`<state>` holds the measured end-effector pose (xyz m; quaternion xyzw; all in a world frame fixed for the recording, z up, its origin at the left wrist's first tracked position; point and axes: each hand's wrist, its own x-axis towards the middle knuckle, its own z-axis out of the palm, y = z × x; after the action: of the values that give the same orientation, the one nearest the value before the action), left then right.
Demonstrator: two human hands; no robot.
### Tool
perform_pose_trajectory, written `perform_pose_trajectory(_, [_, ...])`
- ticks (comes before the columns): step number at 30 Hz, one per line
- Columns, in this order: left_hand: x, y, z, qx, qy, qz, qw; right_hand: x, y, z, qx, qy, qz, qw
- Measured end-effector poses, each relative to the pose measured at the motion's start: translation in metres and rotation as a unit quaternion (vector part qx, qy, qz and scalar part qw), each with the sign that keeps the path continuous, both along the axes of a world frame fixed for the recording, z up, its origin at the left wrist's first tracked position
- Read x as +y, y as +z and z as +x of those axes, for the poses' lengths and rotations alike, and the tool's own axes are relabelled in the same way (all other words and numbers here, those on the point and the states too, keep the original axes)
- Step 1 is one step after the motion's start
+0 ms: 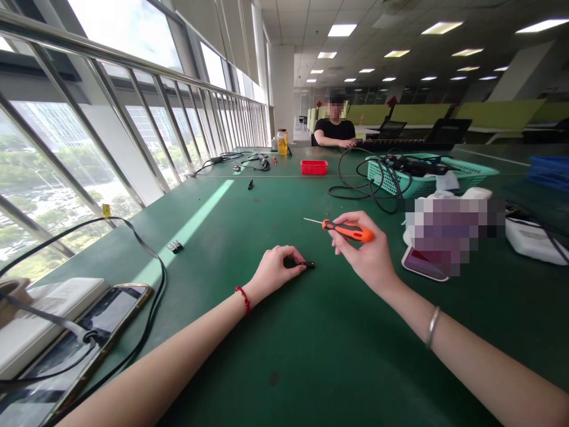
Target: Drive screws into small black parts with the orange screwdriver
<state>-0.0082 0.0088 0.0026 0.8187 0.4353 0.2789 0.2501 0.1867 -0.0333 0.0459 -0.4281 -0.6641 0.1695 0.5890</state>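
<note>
My left hand (pixel 274 270) rests on the green table (pixel 284 332) with its fingers pinched around a small black part (pixel 306 264) that lies on the surface. My right hand (pixel 365 252) hovers just right of it and grips a small screwdriver (pixel 344 229) with an orange and black handle. Its thin metal shaft points left, above and apart from the black part. A red cord circles my left wrist and a silver bangle my right.
Two small black pieces (pixel 174 246) lie left of centre. A phone (pixel 89 332), white boxes and black cables sit at the near left. A pink phone (pixel 422 265), a teal basket (pixel 427 175) of cables and a red tray (pixel 313 167) lie beyond. A person (pixel 335 127) sits at the far end.
</note>
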Motion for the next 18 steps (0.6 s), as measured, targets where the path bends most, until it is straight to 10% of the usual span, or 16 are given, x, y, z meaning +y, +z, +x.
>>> perform_pose_trajectory(18, [0.001, 0.008, 0.022, -0.011, -0.004, -0.025, 1.0, 0.019, 0.009, 0.005, 0.015, 0.0, 0.024, 1.0])
